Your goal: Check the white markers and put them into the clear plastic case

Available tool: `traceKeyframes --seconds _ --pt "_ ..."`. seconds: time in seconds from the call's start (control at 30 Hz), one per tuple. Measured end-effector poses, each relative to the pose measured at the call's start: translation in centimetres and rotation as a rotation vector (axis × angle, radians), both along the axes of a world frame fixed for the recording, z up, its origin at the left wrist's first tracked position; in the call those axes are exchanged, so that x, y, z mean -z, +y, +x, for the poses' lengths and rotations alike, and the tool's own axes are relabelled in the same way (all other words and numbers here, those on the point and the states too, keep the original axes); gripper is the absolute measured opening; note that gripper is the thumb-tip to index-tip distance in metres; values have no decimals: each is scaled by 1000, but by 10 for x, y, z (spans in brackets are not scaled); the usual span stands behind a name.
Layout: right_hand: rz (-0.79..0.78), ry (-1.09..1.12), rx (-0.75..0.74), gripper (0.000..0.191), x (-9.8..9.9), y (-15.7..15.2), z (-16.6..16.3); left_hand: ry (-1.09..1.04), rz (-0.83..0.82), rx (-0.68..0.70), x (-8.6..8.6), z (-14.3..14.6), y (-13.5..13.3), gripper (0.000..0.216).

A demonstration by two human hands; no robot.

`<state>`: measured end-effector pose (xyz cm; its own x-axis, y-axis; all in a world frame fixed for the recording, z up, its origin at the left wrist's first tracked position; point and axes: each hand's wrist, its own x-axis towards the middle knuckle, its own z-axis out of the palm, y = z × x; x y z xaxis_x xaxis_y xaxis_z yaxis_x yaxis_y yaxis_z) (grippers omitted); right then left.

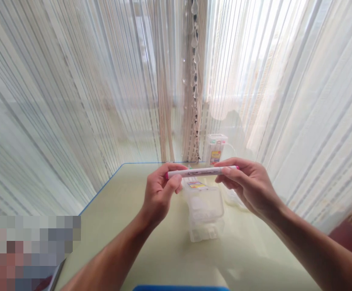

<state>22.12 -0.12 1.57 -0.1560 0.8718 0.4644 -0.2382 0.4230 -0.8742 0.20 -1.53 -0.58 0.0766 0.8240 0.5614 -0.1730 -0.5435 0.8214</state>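
Note:
A white marker [201, 172] with pink ends is held level above the table, stretched between both hands. My left hand [160, 188] pinches its left end between thumb and fingers. At the other end, my right hand [248, 180] grips it the same way. Behind and below the marker lies an open clear plastic case [206, 206] with a yellow and purple label. The print on the marker is too small to read.
Farther back on the pale green table [118, 250] stands an upright clear marker box [216, 149] with coloured caps inside. Sheer striped curtains [103, 81] hang along the table's far edge, with a beaded strand [195, 72]. A blue edge [181, 288] shows at the bottom.

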Motion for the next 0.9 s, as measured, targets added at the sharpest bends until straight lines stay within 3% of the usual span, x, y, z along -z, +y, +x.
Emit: traceKeyframes --seconds 0.13,0.5,0.77,0.9 --pt "10 -35 30 17 1 -1 1 4 -48 -43 -3 4 -1 18" --pt "38 -1 15 16 2 2 -1 -101 -54 28 -4 7 0 19" --pt "-1 4 15 18 4 4 1 13 -49 -39 -7 5 -2 17" --pt "-32 48 -1 17 0 2 0 -28 -63 -28 -4 4 0 18"
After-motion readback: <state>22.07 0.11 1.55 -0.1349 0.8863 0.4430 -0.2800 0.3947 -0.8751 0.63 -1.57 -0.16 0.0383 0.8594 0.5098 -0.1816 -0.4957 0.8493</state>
